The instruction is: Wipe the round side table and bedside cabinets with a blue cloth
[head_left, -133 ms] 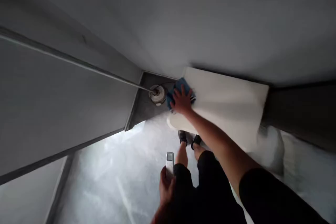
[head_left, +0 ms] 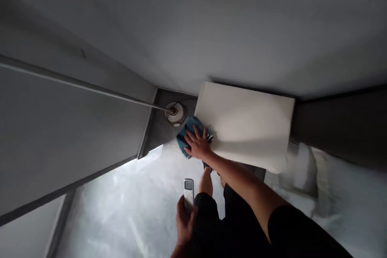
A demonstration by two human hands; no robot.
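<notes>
My left hand (head_left: 186,221) is closed around a white remote control (head_left: 189,194) with a small grey screen at its top end, held low over the pale floor. My right hand (head_left: 198,143) lies over a folded blue cloth (head_left: 186,133), palm down and fingers spread across it. The cloth is at the left front corner of a cream-coloured tabletop (head_left: 242,117) and reaches past its edge. What the right thumb does under the cloth is hard to make out.
A lamp or stand with a round pale base (head_left: 176,113) and long pole (head_left: 90,86) stands left of the table, its cord beside it. A grey wall (head_left: 242,28) runs behind. Pale bedding or cushions (head_left: 302,169) lie at the right.
My right hand and the blue cloth have moved down and left, from the tabletop's left edge to its front corner. The view has shifted slightly; my left hand still holds the remote control.
</notes>
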